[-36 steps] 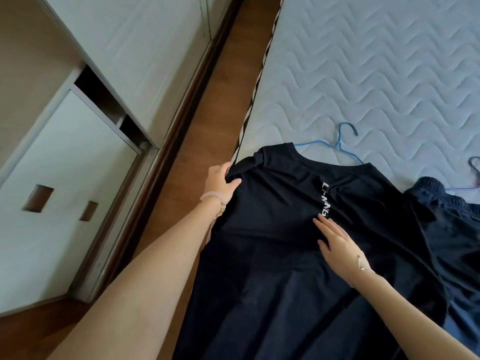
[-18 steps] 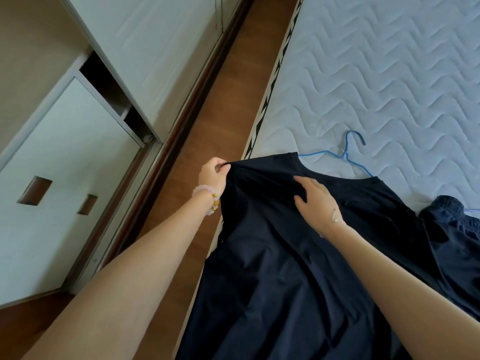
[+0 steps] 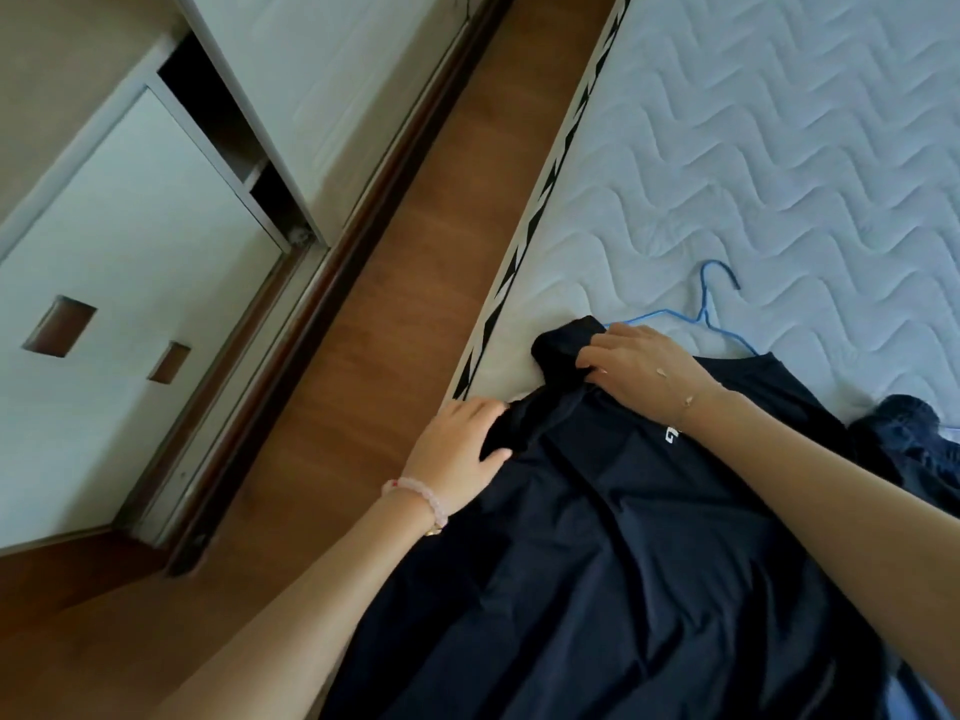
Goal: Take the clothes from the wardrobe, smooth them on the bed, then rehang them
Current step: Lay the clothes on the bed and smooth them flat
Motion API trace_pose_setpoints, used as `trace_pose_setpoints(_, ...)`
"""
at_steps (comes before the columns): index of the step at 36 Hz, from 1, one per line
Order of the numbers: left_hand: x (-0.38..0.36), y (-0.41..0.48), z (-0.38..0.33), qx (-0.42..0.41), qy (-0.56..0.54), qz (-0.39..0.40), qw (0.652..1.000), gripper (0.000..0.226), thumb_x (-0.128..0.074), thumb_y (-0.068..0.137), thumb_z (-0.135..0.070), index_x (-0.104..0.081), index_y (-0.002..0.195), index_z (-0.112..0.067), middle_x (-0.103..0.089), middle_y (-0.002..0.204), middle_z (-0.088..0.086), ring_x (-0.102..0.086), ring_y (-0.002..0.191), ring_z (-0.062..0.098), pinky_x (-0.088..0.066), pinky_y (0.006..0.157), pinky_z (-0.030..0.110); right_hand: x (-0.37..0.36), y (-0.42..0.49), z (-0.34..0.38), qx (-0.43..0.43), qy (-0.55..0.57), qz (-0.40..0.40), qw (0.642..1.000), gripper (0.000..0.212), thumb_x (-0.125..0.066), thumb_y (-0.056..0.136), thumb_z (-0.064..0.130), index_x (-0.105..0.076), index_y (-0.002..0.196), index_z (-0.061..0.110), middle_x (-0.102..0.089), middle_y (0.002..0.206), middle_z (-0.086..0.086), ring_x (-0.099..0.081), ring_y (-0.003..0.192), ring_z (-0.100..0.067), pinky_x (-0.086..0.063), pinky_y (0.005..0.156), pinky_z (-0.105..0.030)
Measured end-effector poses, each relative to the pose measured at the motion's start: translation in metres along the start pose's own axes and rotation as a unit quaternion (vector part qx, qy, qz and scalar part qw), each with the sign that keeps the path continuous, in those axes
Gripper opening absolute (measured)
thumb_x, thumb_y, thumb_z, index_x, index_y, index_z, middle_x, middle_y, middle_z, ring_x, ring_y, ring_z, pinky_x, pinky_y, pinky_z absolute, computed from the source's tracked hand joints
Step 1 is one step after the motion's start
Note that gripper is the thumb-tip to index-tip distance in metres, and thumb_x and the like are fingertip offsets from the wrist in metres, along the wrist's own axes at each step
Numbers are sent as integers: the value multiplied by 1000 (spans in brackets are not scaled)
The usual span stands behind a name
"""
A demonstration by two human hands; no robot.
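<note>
A dark navy T-shirt (image 3: pixel 613 553) with white lettering lies spread on the white quilted bed (image 3: pixel 779 174), its lower part hanging toward me over the bed's edge. My left hand (image 3: pixel 457 454) lies flat on the shirt's left sleeve near the bed's edge, fingers apart. My right hand (image 3: pixel 639 361) presses on the folded sleeve and shoulder at the shirt's top left corner, fingers spread. A blue wire hanger (image 3: pixel 706 314) lies on the bed just beyond the shirt's collar, partly under the shirt.
A second dark garment (image 3: pixel 904 433) lies bunched at the right edge of the bed. A strip of wooden floor (image 3: pixel 415 304) runs between the bed and the white sliding-door wardrobe (image 3: pixel 130 226) on the left.
My left hand let go of its pinch on the sleeve edge and now lies flat on it. My right hand slid from the shirt's chest up to the top left shoulder.
</note>
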State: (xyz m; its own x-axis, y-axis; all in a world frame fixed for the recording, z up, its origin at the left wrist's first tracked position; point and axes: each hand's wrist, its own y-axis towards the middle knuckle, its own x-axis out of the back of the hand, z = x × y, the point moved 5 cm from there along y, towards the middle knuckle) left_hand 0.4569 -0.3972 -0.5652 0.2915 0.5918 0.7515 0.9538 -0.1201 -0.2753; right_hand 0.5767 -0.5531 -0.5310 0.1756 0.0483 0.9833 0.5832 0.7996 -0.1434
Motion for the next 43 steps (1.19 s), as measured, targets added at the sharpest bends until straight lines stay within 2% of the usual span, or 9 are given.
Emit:
trace_pose_setpoints(8, 1, -21, -56, -131, 105, -106, 980, 23, -44, 83, -30, -62, 74, -21, -63, 66, -8, -59, 64, 15, -42, 70, 29, 7, -42, -26, -124, -136, -86, 979, 12, -66, 72, 1, -66, 78, 11, -55, 54, -6, -55, 53, -30, -44, 47, -34)
trace_pose_setpoints(12, -26, -40, -108, -190, 109, -56, 974, 10, -70, 67, -22, -60, 65, -21, -56, 48, -6, -54, 45, 12, -41, 47, 21, 14, -64, -36, -170, -142, -120, 968, 21, -51, 76, 0, -68, 85, 11, -55, 56, -6, -54, 55, -31, -38, 48, -31)
trace_pose_setpoints(17, -75, -83, -109, -206, 135, 59, 967, 33, -82, 47, -13, -59, 68, -24, -53, 60, -10, -49, 45, 8, -20, 39, 19, -4, -88, -50, -260, -101, 52, 959, 18, -53, 87, 11, -71, 90, 12, -64, 79, -8, -58, 80, -34, -47, 64, -39)
trace_pose_setpoints(20, -73, -101, -94, -195, 95, -7, 976, 28, -75, 59, -9, -66, 82, -22, -58, 73, -8, -52, 57, 11, -35, 46, 20, -6, -102, -42, -313, -7, 98, 945, 32, -45, 94, 13, -61, 121, 21, -63, 109, -4, -54, 105, -29, -45, 77, -39)
trace_pose_setpoints(25, -51, -103, -68, -142, 104, -112, 978, 45, -75, 68, -14, -65, 112, -18, -66, 108, 4, -63, 96, 22, -54, 78, 32, -11, -113, 0, -328, 136, 59, 933, 39, -52, 89, 15, -56, 126, 26, -62, 114, 3, -55, 107, -24, -49, 84, -39)
trace_pose_setpoints(30, -60, -71, -57, -89, 182, 26, 979, 87, -87, 52, -39, -53, 131, -22, -55, 134, 9, -54, 125, 30, -48, 98, 48, -45, -124, 26, -500, 364, 65, 783, 61, -66, 83, 37, -43, 136, 16, -60, 111, 1, -58, 107, -22, -46, 97, -38)
trace_pose_setpoints(36, -57, -48, -68, -153, 134, -44, 978, 29, -75, 56, -13, -77, 84, -20, -72, 102, 1, -66, 106, 26, -48, 99, 37, -58, -118, 32, -575, 412, 10, 707, 26, -64, 81, 30, -61, 98, 11, -65, 92, -7, -62, 90, -26, -50, 83, -35)
trace_pose_setpoints(39, -40, -50, -69, -100, -24, -98, 990, 35, -44, 73, -4, -75, 87, -10, -72, 95, 3, -65, 95, 25, -45, 89, 31, -60, -119, 31, -574, 482, -30, 661, 12, -61, 85, 20, -54, 77, 13, -61, 82, -10, -57, 75, -22, -50, 63, -29)
trace_pose_setpoints(43, -20, -45, -56, 55, -211, -87, 972, 29, -40, 89, 4, -64, 96, -11, -64, 75, 11, -57, 66, 24, -45, 59, 29, -51, -120, 43, -564, 691, -106, 439, 13, -52, 95, 8, -53, 82, 11, -60, 90, -8, -61, 72, -16, -60, 69, -27)
